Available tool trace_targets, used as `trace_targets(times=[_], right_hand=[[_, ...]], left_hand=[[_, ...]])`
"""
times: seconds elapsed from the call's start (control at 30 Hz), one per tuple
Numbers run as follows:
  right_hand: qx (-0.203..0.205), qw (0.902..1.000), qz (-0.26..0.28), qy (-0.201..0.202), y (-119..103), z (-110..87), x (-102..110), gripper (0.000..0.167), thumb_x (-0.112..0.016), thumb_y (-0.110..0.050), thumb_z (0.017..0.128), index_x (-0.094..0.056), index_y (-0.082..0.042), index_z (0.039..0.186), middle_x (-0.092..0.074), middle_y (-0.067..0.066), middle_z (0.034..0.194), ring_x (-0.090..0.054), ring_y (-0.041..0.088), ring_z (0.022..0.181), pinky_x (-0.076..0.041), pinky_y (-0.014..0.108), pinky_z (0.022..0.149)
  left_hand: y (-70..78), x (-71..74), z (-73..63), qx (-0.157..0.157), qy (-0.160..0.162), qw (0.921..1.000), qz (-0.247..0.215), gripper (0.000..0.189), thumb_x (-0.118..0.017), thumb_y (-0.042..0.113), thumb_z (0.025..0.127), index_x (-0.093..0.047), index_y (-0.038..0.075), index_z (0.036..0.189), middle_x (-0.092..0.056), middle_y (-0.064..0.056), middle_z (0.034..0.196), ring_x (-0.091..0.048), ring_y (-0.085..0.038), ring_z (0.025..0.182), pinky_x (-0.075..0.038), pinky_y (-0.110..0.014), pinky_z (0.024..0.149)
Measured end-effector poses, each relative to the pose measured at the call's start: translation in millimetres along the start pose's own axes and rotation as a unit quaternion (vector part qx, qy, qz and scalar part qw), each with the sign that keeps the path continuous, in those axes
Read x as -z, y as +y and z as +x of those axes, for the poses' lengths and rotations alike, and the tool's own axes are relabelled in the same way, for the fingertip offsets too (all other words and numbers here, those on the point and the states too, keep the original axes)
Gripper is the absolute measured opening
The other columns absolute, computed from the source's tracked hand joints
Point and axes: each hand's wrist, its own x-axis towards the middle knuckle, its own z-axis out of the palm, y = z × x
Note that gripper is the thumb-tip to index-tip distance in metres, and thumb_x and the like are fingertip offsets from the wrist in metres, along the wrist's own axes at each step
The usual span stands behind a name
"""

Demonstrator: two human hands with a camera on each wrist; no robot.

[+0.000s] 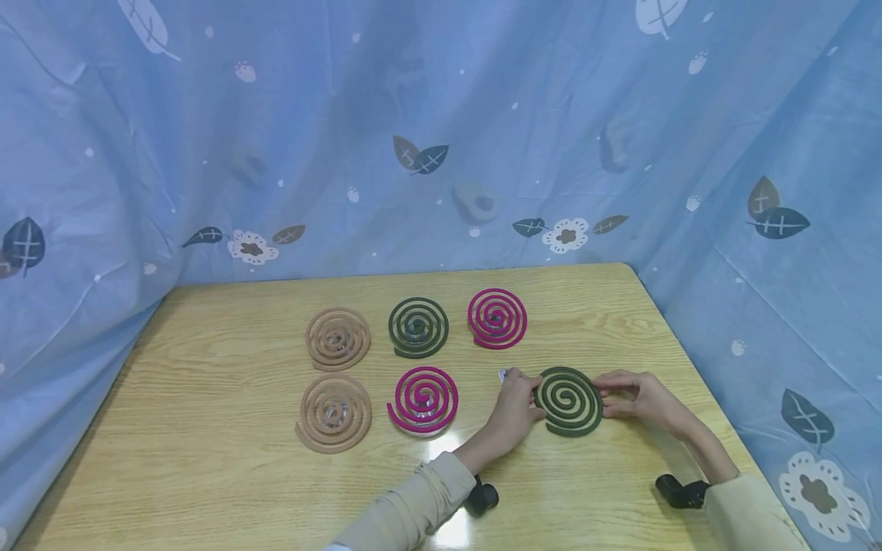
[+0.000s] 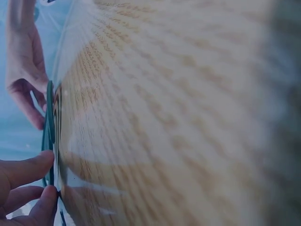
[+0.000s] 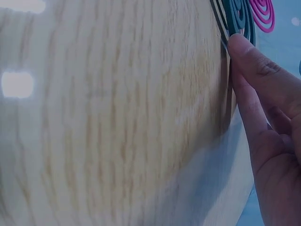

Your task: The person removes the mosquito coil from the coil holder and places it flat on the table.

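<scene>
A dark green mosquito coil (image 1: 568, 401) lies flat between both hands at the right part of the table, close over the wood. At its left edge my left hand (image 1: 511, 412) pinches the rim with thumb and fingertips. On the opposite side my right hand (image 1: 641, 398) holds the rim, thumb nearest me. In the left wrist view the coil (image 2: 50, 108) appears edge-on, with the fingers of both hands at it. The right wrist view has the thumb (image 3: 242, 47) against the coil's edge. A small shiny metal piece (image 1: 502, 375) peeks out beside my left hand.
To the left lie two tan coils (image 1: 338, 339), another dark green coil (image 1: 418, 327) and two magenta coils (image 1: 497, 318), with shiny metal pieces visible through several. The wooden table (image 1: 207, 398) ends at a blue patterned curtain (image 1: 441, 153) behind and at the sides.
</scene>
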Motion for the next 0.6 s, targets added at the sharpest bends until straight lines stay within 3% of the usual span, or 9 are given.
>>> trace_targets(times=[0.33, 0.6], right_hand=[[0.002, 1.0000, -0.004, -0.004, -3.0, 1.2, -0.6, 0.044, -0.080, -0.004, 0.074, -0.064, 0.010, 0.113, -0.063, 0.026, 0.110, -0.064, 0.004, 0.091, -0.054, 0.015, 0.079], [-0.001, 0.9994, -0.033, 0.004, -6.5, 3.5, -1.0, 0.045, -0.082, -0.003, 0.070, -0.065, 0.011, 0.109, -0.064, 0.024, 0.106, -0.062, 0.003, 0.086, -0.051, 0.011, 0.080]], left_hand=[[-1.7, -1.0, 1.3, -0.005, 0.000, 0.9991, 0.042, 0.050, -0.077, 0.000, 0.076, -0.059, -0.011, 0.122, -0.046, -0.001, 0.085, -0.039, -0.005, 0.077, -0.041, -0.009, 0.062], [0.9, -1.5, 4.8, -0.016, 0.000, 0.9963, 0.085, 0.046, -0.079, 0.003, 0.074, -0.064, -0.007, 0.116, -0.051, -0.001, 0.083, -0.042, -0.007, 0.082, -0.043, -0.010, 0.067]])
